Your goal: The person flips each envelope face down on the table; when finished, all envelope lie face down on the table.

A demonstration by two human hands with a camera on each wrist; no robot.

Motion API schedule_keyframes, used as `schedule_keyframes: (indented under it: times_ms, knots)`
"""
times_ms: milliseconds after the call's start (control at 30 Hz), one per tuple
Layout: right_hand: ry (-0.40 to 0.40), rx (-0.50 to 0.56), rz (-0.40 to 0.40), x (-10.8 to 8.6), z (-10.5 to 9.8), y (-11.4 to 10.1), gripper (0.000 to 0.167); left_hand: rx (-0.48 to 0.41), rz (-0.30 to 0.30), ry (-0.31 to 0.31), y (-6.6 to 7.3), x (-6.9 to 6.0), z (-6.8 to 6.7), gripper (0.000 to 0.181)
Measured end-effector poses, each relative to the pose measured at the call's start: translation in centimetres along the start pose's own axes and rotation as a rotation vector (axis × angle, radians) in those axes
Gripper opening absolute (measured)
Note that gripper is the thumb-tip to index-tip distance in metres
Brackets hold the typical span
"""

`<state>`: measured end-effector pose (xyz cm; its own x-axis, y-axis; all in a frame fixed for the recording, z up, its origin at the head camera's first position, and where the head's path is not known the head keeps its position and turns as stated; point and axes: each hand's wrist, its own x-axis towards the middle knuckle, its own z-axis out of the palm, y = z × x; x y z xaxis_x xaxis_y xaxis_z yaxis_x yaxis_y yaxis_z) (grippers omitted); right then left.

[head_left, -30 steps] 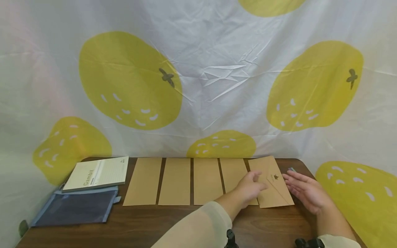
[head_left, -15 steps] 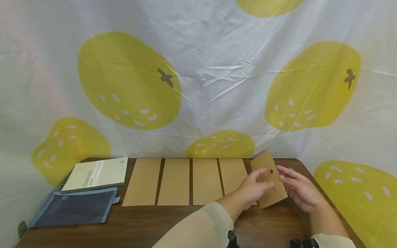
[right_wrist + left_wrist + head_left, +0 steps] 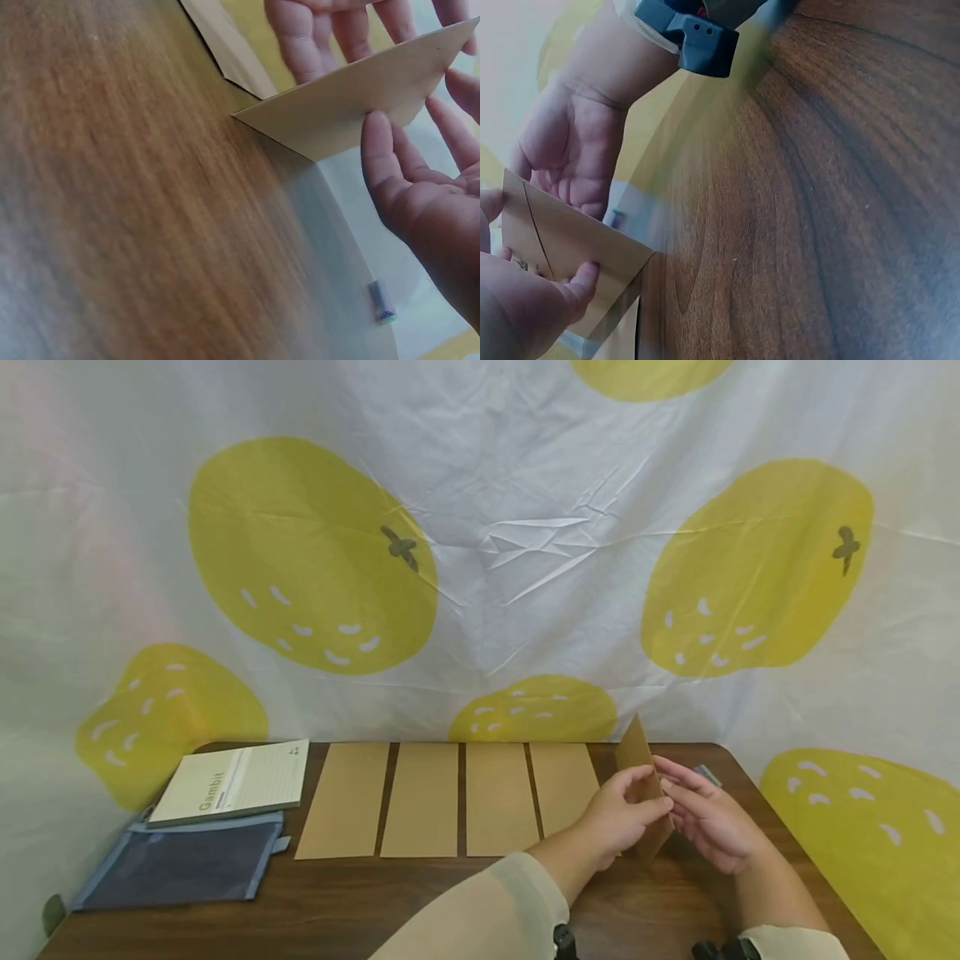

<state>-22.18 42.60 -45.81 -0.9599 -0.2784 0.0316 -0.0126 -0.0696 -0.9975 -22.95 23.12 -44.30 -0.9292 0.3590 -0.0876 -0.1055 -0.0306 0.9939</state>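
Observation:
A brown kraft envelope stands on edge between my two hands at the right of the table, its broad faces turned sideways. My left hand grips it from the flap side, thumb and finger near the upper edge. From the other side, my right hand holds its plain face with bent fingers. In the left wrist view the flap's diagonal line shows on the envelope, with a small dark print partly covered by fingers. Several more envelopes lie flat in a row to the left.
A notepad marked Gambit lies at the far left, overlapping a blue mesh zip pouch. A small bluish object lies behind my right hand, near the table's right edge. A lemon-print cloth hangs behind.
The rightmost envelope has been raised from nearly flat to upright on its edge. My right hand has moved left against it, and my left hand has moved slightly right.

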Motion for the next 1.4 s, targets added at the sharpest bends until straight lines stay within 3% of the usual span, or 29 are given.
schedule_keyframes:
  times_ms: [233, 533, 833, 1167, 1400]
  knots:
    - [-0.001, -0.042, 0.106, 0.3, -0.3, 0.6, 0.036, -0.052, 0.009, 0.058, 0.3, -0.4, -0.1, 0.038]
    - [0.115, -0.014, 0.186, 0.3, -0.8, 0.7, 0.075, -0.158, 0.058, 0.104, -0.4, -0.3, -0.8, 0.041]
    - [0.182, 0.002, 0.196, 0.2, -2.1, 0.9, 0.076, -0.155, 0.073, 0.148, -1.8, -0.1, -1.8, 0.046]
    - [0.205, -0.03, 0.168, -0.4, -2.9, 1.1, 0.081, -0.21, 0.038, 0.108, -2.7, -0.1, -2.1, 0.052]
    - [0.212, -0.015, 0.144, -0.8, -3.2, 0.9, 0.082, -0.161, -0.028, 0.046, -2.8, -0.7, -2.3, 0.055]
